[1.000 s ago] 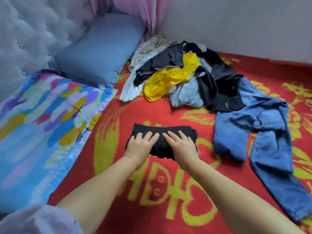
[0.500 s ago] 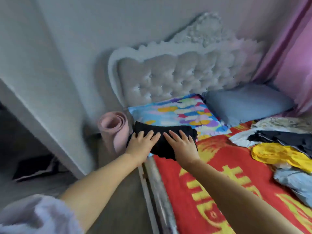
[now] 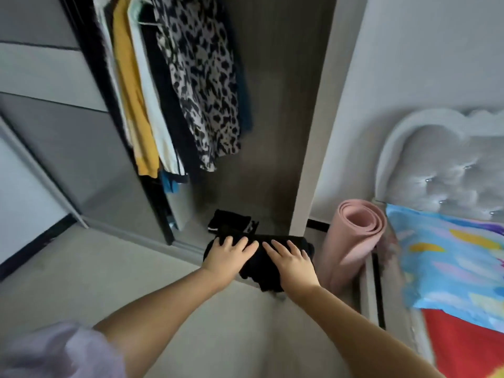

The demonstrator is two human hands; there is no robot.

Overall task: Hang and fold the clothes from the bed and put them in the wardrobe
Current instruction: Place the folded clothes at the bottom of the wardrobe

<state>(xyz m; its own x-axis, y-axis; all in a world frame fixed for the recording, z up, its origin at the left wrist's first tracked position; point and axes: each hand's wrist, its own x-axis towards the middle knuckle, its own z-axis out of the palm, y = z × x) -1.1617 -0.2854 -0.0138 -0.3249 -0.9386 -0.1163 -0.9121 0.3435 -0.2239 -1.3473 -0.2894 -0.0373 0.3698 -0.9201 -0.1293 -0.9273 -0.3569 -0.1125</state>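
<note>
I carry a folded black garment [image 3: 260,266] in the air in front of the open wardrobe [image 3: 275,137]. My left hand [image 3: 227,255] grips its left end and my right hand [image 3: 290,261] its right end, fingers laid over the top and thumbs hidden beneath. Part of the garment hangs below my right wrist. On the wardrobe floor just beyond my hands lies a folded black piece with white trim [image 3: 230,222].
A leopard-print garment [image 3: 204,77], a white one and a yellow one [image 3: 133,99] hang inside the wardrobe at the left. The grey sliding door [image 3: 81,137] stands left. A rolled pink mat [image 3: 354,236] leans by the bed [image 3: 463,347], which has a colourful pillow [image 3: 450,263] and a tufted headboard [image 3: 436,165].
I have lifted the folded black garment off the red bedspread and turned left with it, from the bed past the headboard to the wardrobe. Both hands keep the same hold.
</note>
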